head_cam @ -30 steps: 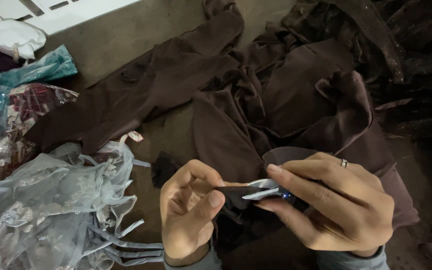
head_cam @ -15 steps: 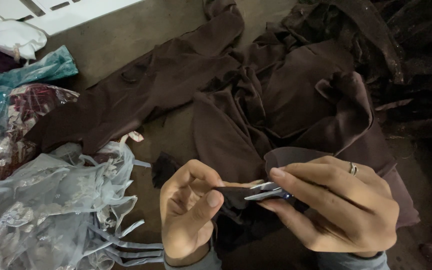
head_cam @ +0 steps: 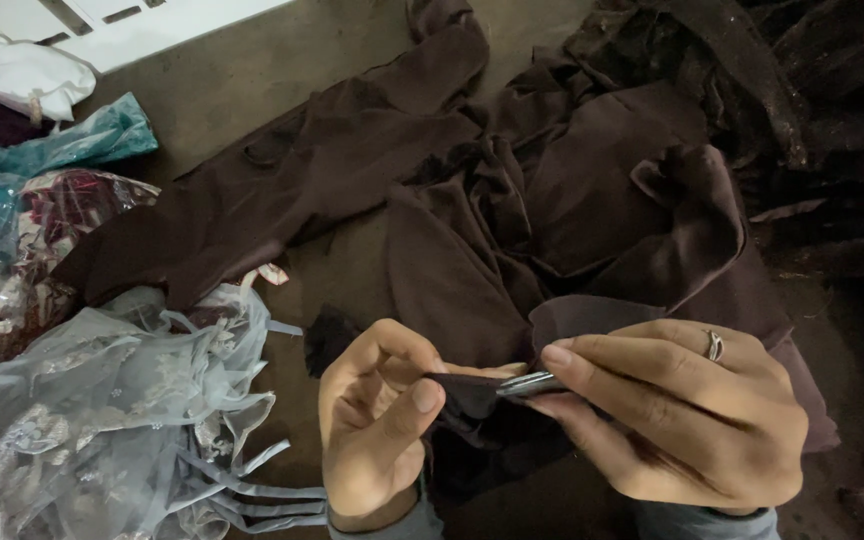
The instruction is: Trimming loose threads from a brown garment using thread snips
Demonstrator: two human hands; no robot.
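We pinch a fold of the dark brown garment (head_cam: 472, 250) between the thumb and forefinger of our left hand (head_cam: 377, 420), the other fingers curled loosely behind. Our right hand (head_cam: 672, 420), a ring on one finger, grips a small metal tool (head_cam: 530, 384) whose silvery tip meets the pinched edge of cloth; we cannot tell what kind of tool it is. The fabric is smooth, matte and deep chocolate brown, rumpled in soft folds, spreading from our hands toward the far side across the bare floor (head_cam: 252, 70). Near left lies a heap of pale grey sheer cloth with ribbons (head_cam: 112, 420), beyond it teal fabric (head_cam: 82, 140), and far left a white board (head_cam: 102, 25).
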